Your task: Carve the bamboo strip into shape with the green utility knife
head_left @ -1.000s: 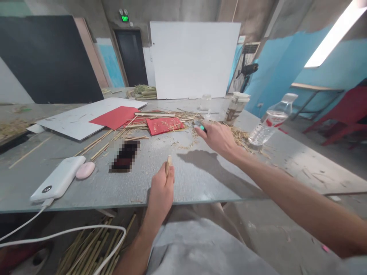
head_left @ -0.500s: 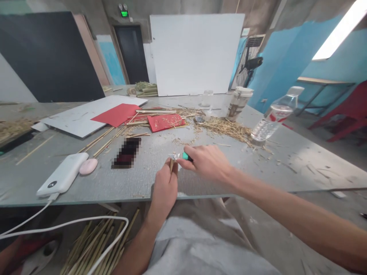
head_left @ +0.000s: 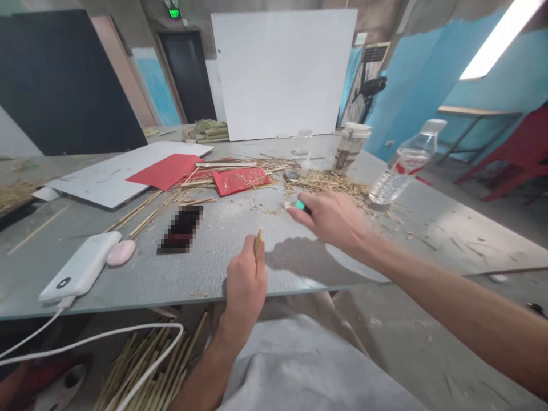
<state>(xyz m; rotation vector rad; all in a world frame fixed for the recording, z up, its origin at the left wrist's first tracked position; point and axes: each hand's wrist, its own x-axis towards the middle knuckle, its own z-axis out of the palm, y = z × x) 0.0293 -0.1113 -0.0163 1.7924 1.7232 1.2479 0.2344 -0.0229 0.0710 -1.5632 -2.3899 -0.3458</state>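
Observation:
My left hand (head_left: 246,277) is closed around a short tan stalk (head_left: 258,244), whose pale tip points up past the thumb, over the table's near edge. My right hand (head_left: 331,220) is raised to the right and farther off, gripping a utility knife (head_left: 301,205) with a green and black handle. The knife's silvery end is blurred and stands apart from the stalk. Most of the handle is hidden in my fingers. Pale shavings (head_left: 268,210) lie on the grey table just beyond both hands.
A clear water bottle (head_left: 405,162) and a paper cup (head_left: 351,149) stand at right, near a straw pile (head_left: 329,185). Red envelopes (head_left: 242,180), a phone (head_left: 182,229) and a cabled power bank (head_left: 81,266) lie leftward. Bundled stalks (head_left: 149,365) are below the table edge.
My right hand has moved right and away with the knife, off the stalk's tip. The left hand still holds the stalk, its tip now uncovered. The camera view has shifted slightly.

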